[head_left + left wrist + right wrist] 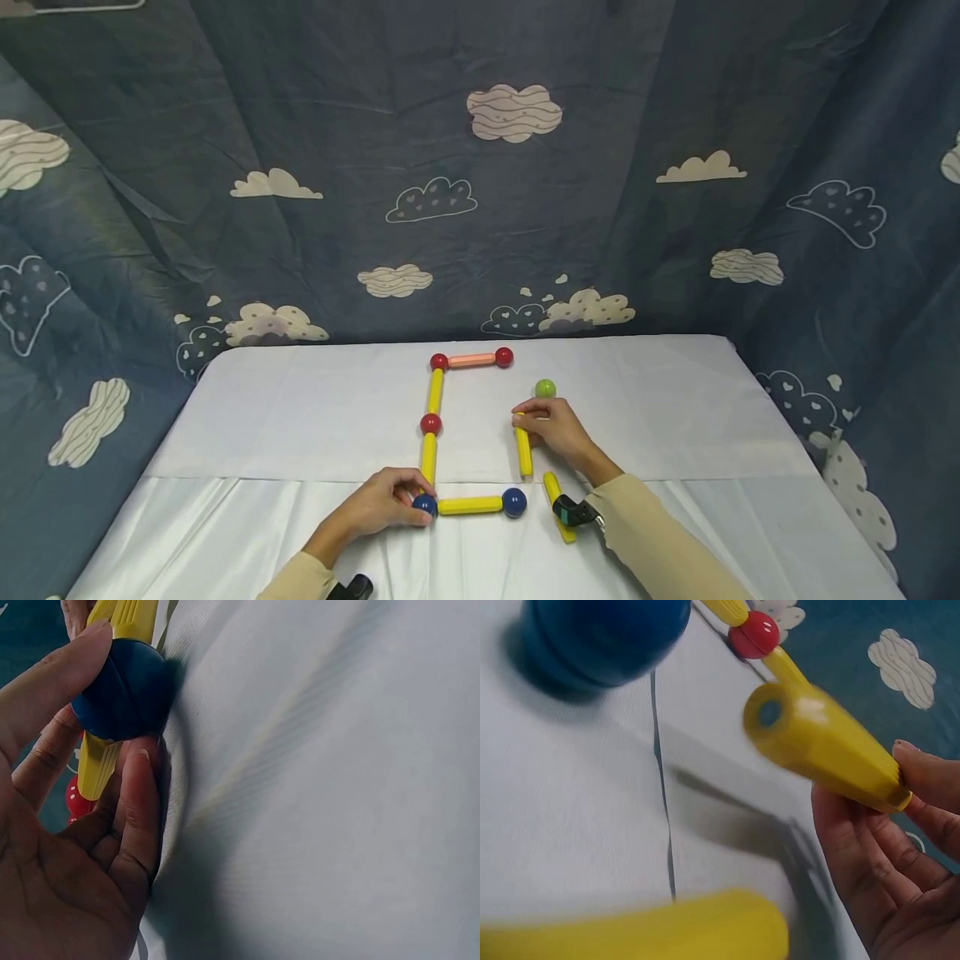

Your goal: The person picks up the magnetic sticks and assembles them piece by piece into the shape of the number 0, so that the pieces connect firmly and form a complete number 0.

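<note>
My left hand (387, 502) grips a blue ball (127, 690) at the near left corner of a joined figure of rods and balls. From that ball one yellow rod (429, 457) runs away to a red ball (431, 424), and another yellow rod (470, 505) runs right to a second blue ball (513, 502). Between thumb and fingertips, my right hand (553, 429) pinches a separate yellow rod (832, 750) by its far end. In the right wrist view this rod is tilted above the cloth, its near end pointing toward the second blue ball (604, 634).
A loose yellow rod (552, 485) lies partly behind the right wrist's camera. Just beyond the right hand sits a green ball (545, 388). An orange rod (472, 360) joins two red balls at the back. White cloth (300, 417) covers the table before a dark cloud-patterned curtain (562, 208).
</note>
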`<state>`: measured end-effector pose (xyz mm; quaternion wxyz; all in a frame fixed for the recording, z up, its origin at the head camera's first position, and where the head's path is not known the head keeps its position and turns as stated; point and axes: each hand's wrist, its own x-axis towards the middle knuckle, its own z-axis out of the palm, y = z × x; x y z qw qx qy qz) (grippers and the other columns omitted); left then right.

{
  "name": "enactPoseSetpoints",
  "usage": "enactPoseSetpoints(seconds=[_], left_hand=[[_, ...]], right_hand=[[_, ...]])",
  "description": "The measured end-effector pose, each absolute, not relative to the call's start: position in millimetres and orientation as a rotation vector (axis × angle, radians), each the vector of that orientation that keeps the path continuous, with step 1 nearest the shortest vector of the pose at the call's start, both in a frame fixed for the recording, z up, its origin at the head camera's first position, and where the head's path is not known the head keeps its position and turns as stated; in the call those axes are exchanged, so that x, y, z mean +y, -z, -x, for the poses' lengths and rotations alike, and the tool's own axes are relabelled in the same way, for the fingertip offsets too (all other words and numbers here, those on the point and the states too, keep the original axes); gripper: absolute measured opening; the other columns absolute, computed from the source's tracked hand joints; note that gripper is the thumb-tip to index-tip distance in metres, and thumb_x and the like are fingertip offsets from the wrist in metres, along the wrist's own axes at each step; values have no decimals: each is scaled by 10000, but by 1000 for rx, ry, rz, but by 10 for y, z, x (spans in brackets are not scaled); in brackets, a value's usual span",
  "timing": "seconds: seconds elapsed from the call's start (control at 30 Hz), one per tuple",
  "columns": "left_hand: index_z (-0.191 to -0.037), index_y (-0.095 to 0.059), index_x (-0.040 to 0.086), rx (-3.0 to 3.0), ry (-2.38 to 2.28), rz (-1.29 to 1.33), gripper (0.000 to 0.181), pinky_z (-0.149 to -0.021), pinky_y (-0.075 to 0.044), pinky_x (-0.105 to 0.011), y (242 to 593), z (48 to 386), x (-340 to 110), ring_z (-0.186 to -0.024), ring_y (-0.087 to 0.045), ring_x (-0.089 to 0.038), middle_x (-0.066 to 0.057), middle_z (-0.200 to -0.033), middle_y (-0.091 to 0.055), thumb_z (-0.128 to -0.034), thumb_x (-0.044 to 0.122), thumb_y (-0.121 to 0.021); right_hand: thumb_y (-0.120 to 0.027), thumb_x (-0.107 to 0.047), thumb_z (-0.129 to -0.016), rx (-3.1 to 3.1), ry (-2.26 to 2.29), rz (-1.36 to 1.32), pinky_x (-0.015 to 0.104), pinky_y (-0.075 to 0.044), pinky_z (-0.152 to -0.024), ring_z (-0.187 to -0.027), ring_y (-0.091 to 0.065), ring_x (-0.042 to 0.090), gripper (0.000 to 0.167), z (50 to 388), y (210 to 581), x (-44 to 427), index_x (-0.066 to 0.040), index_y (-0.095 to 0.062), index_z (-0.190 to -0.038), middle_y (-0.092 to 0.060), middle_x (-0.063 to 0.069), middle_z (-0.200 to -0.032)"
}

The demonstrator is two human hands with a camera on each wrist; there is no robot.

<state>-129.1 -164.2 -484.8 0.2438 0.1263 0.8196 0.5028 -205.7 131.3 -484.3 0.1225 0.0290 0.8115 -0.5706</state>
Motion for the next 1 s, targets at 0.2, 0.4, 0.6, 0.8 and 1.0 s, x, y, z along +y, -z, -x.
enactPoseSetpoints(seconds=[0.2, 0.4, 0.6, 0.8, 1.0], left_hand=[[-966, -704, 131, 2235, -1376, -357, 274, -630, -395, -231, 4844, 1287, -1642, -750, -484, -174, -11, -874, -551, -733, 172, -842], [-965, -705, 132, 2245, -1368, -371, 265, -621, -397, -225, 4830, 1297, -1642, -740, -490, -168, -7, -867, -556, -738, 167, -838], [-969, -704, 130, 2244, -1375, -385, 265, -627, -402, -226, 4828, 1305, -1641, -741, -491, -167, -9, -869, -557, -742, 172, -835], [-971, -706, 118, 2246, -1384, -377, 268, -618, -397, -226, 4838, 1296, -1650, -740, -486, -166, -13, -865, -557, -738, 147, -835], [-983, -703, 100, 2238, -1394, -359, 275, -613, -389, -227, 4844, 1288, -1646, -737, -478, -164, -19, -870, -554, -740, 119, -830]], right_hand=[[-676, -62, -891, 2314, 1704, -77, 309, -556, -644, -679, -583, 160, 142, 2082, 4858, 1192, 14, -658, -1009, -694, 73, -871], [-673, -66, -894, 2296, 1688, -98, 303, -557, -636, -673, -597, 158, 133, 2067, 4879, 1148, 13, -638, -996, -711, 90, -864], [-663, -84, -907, 2298, 1650, -120, 291, -555, -653, -696, -598, 161, 128, 2044, 4901, 1153, -6, -640, -1005, -706, 74, -872], [-652, -81, -914, 2289, 1650, -112, 291, -553, -658, -699, -599, 161, 107, 2011, 4944, 1154, -9, -642, -992, -703, 65, -868], [-710, -109, -872, 2324, 1615, -89, 291, -550, -677, -720, -589, 167, 161, 1980, 4965, 1156, -30, -645, -997, -669, 56, -871]])
